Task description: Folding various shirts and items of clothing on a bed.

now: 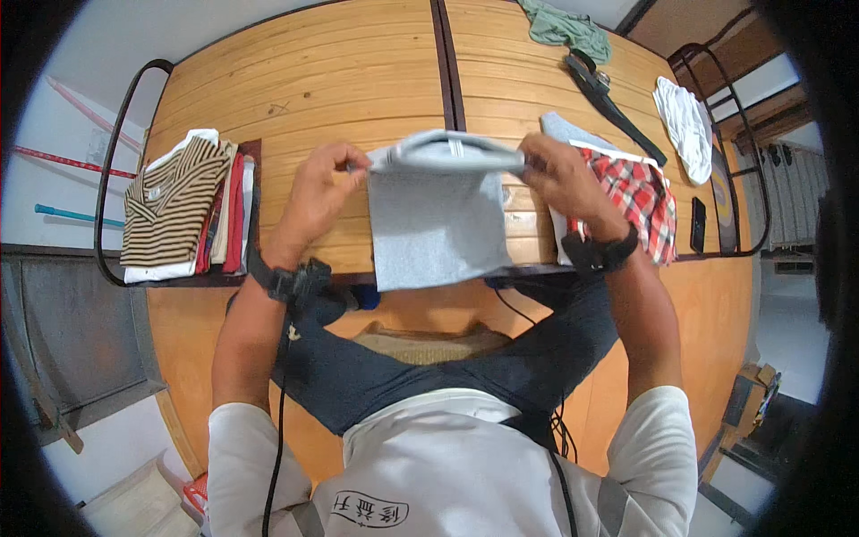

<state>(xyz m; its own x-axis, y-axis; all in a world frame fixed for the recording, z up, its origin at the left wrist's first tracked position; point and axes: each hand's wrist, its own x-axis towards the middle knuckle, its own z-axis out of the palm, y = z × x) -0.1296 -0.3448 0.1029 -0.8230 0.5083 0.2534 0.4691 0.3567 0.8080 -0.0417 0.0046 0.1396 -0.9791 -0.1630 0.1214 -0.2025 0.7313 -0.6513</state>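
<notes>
A light grey knit garment, folded into a rough rectangle, is stretched between my two hands in front of me. Its neckline, with a small pale label inside, arches up along the far edge, and its lower edge hangs past the table's front edge. My left hand pinches the far left corner between thumb and fingers. At the far right corner, my right hand grips the cloth with curled fingers. Slight blur covers the neckline and both hands. Each wrist wears a black strap.
To the left stands a pile of folded clothes, a striped shirt uppermost. Right of the garment lie a red checked shirt, a black belt, a white cloth, a phone and a green cloth. Metal rails bound the wooden table.
</notes>
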